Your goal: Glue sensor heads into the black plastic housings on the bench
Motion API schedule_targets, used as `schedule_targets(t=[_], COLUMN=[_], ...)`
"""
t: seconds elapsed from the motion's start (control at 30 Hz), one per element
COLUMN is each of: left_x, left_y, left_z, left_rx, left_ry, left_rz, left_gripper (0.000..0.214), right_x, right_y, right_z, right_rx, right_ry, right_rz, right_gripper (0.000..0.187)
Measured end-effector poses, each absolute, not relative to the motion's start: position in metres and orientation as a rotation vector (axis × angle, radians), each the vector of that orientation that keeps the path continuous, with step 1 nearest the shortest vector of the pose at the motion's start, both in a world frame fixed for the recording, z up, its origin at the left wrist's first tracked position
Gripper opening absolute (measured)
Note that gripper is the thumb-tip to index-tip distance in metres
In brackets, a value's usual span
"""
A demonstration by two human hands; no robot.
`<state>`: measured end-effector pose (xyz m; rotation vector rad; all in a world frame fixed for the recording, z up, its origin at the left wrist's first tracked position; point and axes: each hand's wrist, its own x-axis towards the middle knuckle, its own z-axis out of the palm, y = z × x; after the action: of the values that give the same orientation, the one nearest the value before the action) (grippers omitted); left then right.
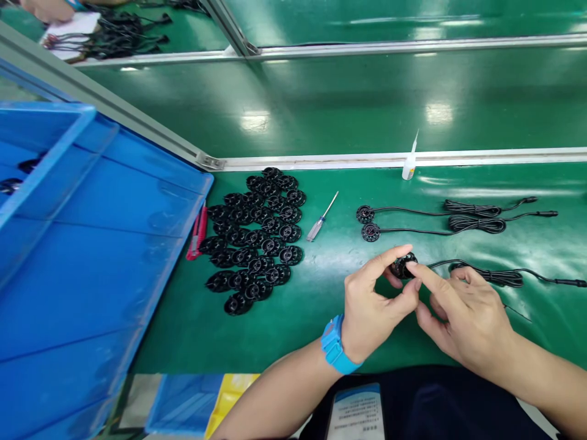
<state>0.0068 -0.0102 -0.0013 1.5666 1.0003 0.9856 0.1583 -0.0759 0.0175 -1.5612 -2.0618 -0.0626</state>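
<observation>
My left hand (pixel 376 299), with a blue band on its wrist, grips a small round black plastic part (pixel 402 267) between thumb and fingers. A black cable (pixel 499 276) runs from that part to the right in a folded bundle. My right hand (pixel 468 305) presses its index fingertip on the part; its other fingers are curled, and whether they hold anything is hidden. Just beyond lie two finished-looking round black discs (pixel 370 231) with bundled cables (pixel 477 224). Many similar round black parts (pixel 257 238) are grouped to the left.
A screwdriver (pixel 317 226) lies beside the grouped parts, and a red utility knife (pixel 197 235) by the large blue bin (pixel 92 256). A small white dropper bottle (pixel 409 165) stands near the metal rail (pixel 321 161). Another person's hand (pixel 43 9) shows top left beside black cables (pixel 131 33).
</observation>
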Motion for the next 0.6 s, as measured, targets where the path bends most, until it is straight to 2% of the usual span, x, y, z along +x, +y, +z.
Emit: schedule_targets(t=[0.07, 0.13, 0.27, 0.33, 0.4, 0.53, 0.6], left_x=[0.006, 0.006, 0.005, 0.005, 0.006, 0.008, 0.009], left_y=[-0.009, -0.007, -0.006, -0.006, -0.007, -0.009, -0.009], left_z=[-0.002, -0.002, -0.004, -0.005, -0.007, -0.010, -0.010], left_rx=[1.583, 1.646, 1.833, 1.865, 1.835, 1.698, 1.636], left_ry=[1.029, 1.057, 1.079, 1.085, 1.085, 1.082, 1.104], left_rz=[0.995, 1.025, 1.124, 1.154, 1.158, 1.094, 1.054], left_gripper=[0.047, 0.047, 0.047, 0.048, 0.049, 0.053, 0.053], right_x=[0.158, 0.156, 0.155, 0.157, 0.160, 0.163, 0.162], right_y=[-0.077, -0.080, -0.088, -0.090, -0.090, -0.083, -0.079], right_z=[0.016, 0.015, 0.015, 0.010, 0.000, -0.026, -0.033], right_rx=[-1.577, -1.605, -1.508, -1.415, -1.398, -1.408, -1.379], right_ry=[-2.119, -2.125, -2.010, -1.970, -2.001, -2.069, -2.084], right_rz=[-0.214, -0.174, 0.610, 0.790, 0.639, 0.133, 0.076], right_gripper=[0.048, 0.053, 0.069, 0.071, 0.067, 0.059, 0.059])
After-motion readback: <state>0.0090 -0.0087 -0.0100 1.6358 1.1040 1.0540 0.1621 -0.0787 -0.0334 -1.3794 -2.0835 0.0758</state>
